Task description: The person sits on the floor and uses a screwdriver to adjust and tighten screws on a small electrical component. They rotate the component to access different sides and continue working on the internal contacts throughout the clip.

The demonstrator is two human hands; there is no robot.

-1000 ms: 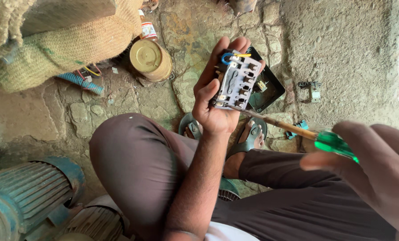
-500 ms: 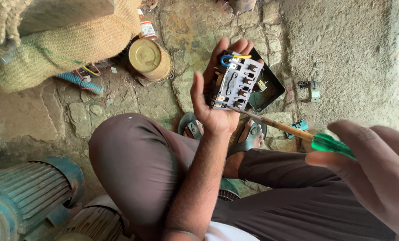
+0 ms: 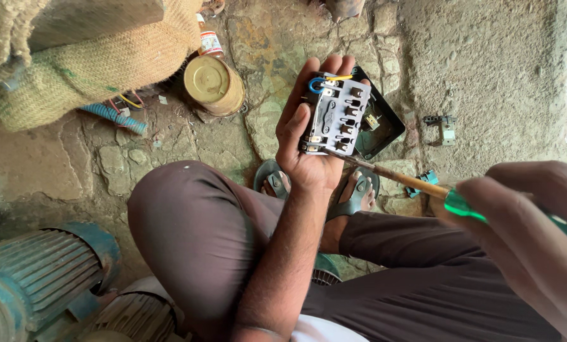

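Your right hand [image 3: 524, 234], nearest the camera, is closed around the green-handled screwdriver [image 3: 423, 188], though it is blurred. The tip meets the lower edge of the white switch block [image 3: 335, 117], apparently at a terminal screw. Your left hand [image 3: 309, 136] is clamped on that block, held above the stone floor [image 3: 486, 69]. You seem mid-turn; next calls for a steady tip seated square.

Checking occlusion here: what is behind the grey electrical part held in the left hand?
Behind the grey electrical part lie the left hand cupping it and a black plate jutting out on its far side. How the plate joins the part is covered.
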